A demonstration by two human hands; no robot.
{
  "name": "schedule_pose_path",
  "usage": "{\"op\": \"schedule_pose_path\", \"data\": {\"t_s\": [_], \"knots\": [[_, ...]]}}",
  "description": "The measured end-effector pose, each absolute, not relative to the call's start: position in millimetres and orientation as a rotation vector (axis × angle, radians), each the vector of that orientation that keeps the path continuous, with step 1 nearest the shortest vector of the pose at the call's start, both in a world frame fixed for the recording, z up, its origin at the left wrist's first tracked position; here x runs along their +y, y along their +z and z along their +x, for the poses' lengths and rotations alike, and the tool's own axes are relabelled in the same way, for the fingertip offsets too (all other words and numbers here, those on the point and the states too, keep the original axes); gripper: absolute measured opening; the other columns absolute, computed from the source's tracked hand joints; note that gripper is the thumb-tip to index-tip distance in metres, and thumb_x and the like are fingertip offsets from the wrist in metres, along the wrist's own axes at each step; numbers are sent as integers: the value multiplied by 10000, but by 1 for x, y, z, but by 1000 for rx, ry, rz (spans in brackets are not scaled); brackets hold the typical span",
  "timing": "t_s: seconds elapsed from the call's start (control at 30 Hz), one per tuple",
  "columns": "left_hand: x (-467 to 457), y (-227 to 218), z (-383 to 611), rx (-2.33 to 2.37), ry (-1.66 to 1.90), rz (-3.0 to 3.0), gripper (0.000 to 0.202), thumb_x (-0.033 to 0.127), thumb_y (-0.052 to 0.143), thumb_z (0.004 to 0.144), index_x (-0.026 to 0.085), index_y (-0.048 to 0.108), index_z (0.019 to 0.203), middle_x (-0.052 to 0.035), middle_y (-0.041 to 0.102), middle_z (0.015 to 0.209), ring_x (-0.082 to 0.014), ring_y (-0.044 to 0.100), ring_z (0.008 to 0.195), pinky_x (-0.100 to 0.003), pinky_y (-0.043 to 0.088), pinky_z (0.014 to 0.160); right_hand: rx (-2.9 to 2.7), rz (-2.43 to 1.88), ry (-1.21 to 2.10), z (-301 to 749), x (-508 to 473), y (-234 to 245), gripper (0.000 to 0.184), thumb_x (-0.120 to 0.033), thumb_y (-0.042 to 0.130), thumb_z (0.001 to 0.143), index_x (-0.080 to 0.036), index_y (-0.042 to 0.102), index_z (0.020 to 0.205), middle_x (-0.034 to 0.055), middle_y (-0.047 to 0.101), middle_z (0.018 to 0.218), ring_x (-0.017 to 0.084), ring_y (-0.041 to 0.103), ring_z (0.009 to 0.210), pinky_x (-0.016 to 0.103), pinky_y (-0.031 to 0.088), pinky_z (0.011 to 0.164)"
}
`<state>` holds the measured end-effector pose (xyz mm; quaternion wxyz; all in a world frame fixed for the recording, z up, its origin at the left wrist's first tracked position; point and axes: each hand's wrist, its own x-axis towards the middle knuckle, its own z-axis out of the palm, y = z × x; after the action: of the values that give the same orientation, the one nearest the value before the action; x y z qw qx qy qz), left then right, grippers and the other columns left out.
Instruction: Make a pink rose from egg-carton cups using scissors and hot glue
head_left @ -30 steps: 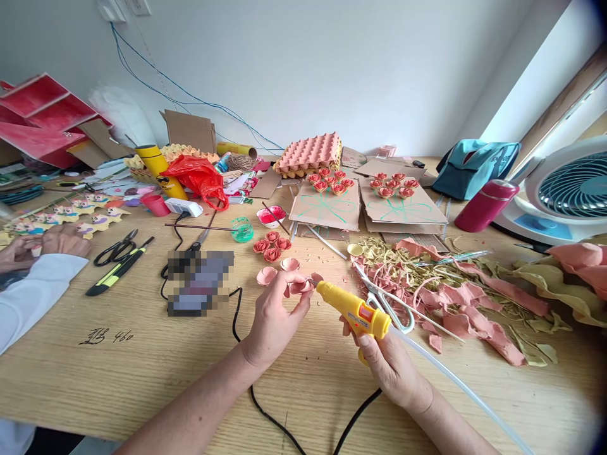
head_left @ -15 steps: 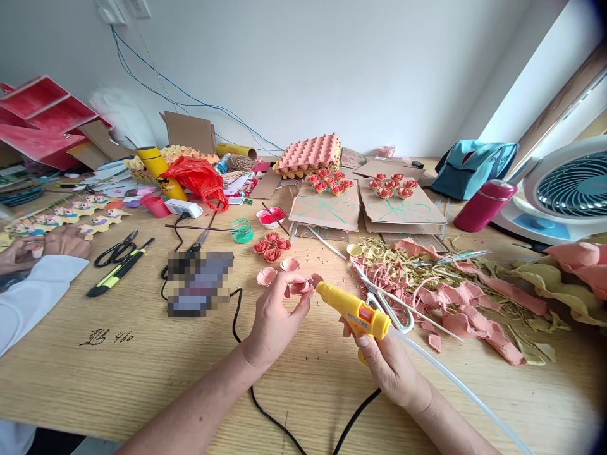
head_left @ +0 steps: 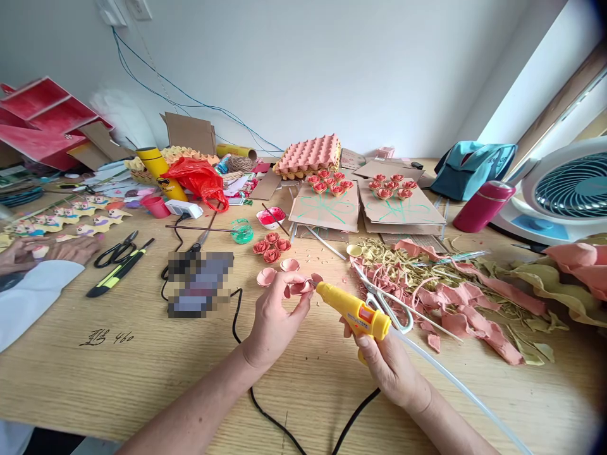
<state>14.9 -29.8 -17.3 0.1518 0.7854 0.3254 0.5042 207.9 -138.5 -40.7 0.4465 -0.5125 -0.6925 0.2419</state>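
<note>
Between its thumb and fingers, my left hand [head_left: 279,313] pinches a pink egg-carton flower piece [head_left: 300,288], partly hidden by the fingers. My right hand [head_left: 386,363] is wrapped around the handle of a yellow hot glue gun [head_left: 355,311]. The gun's nozzle points left and meets the piece's right edge; whether it touches cannot be made out. A long clear glue stick [head_left: 459,382] sticks out of the gun's back. Just beyond my left hand lie two pink cup-shaped petals [head_left: 267,276] and several finished red paper roses [head_left: 272,255].
Scissors [head_left: 386,303] lie by a heap of pink and yellow carton scraps [head_left: 455,284] on the right. Cardboard sheets [head_left: 325,212] carry more roses behind. A black cord [head_left: 258,404] loops in front. A co-worker's hands [head_left: 71,249] are at the left, near a utility knife [head_left: 121,268].
My hands, the flower piece and the glue gun stay practically still. At the left, the co-worker's hand and sleeve have shifted slightly.
</note>
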Motion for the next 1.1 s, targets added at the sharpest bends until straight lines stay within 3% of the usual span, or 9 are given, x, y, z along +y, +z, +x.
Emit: {"op": "schedule_pose_path", "data": {"t_s": [1.1], "knots": [[-30,-21,14,903,1472,2266,200,116,653,884,224,552,1018,0,680,861,-123,669,755,-256,570,726,-1744,-1211,419,203,-137,-35,402,-482,266,1066,-217,554,972,55,622,873,188,588,756,317,507,687]]}}
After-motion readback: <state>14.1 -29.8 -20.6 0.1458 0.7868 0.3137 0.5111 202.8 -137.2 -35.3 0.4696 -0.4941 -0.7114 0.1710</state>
